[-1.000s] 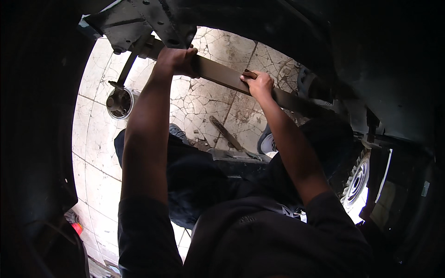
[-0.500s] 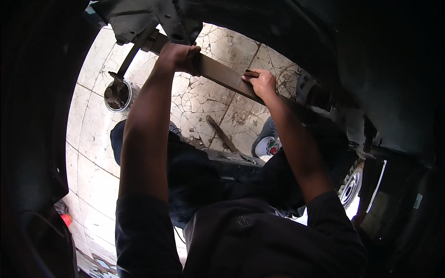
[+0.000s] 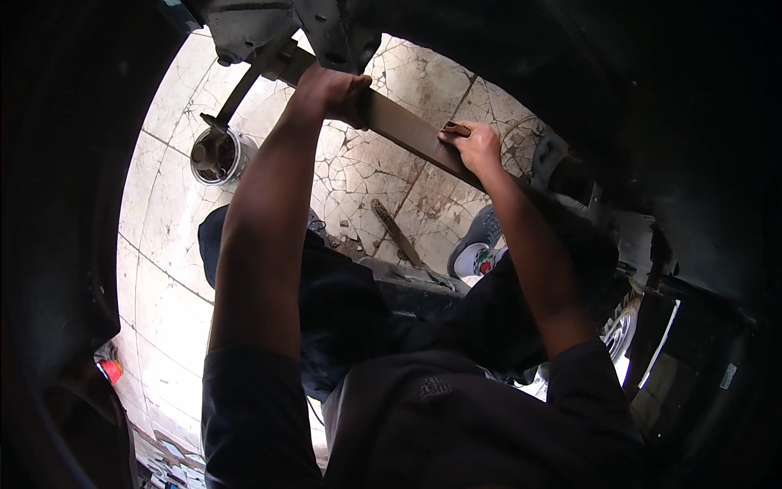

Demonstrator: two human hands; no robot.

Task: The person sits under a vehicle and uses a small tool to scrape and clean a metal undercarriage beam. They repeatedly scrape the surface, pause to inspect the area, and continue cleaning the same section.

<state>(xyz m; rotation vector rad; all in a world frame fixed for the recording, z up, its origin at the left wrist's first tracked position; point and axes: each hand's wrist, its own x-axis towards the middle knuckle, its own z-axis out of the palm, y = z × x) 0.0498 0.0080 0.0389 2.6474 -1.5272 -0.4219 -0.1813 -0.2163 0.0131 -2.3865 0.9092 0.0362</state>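
Note:
A long, flat metal bar point(image 3: 405, 122) slants across the upper middle, from a bracket at the upper left down to the right. My left hand point(image 3: 338, 94) is closed round it just below the bracket, fingers partly hidden. Farther right along the bar, my right hand point(image 3: 481, 148) pinches a folded brown piece point(image 3: 459, 129) that looks like sandpaper, pressed against the bar's upper face. Between the hands the bar's surface looks pale and dull. Its right end disappears behind my right forearm and into shadow.
Dark metal brackets point(image 3: 252, 31) of a vehicle's underside hang overhead. A round can point(image 3: 224, 156) with a part in it stands on the cracked tile floor point(image 3: 163, 269) at left. A narrow strip point(image 3: 395, 232) lies between my feet. A wheel point(image 3: 621, 330) shows at right.
The whole view has shifted slightly, so the bar and both hands appear farther right. Both hands keep about the same places on the bar; the grips look unchanged.

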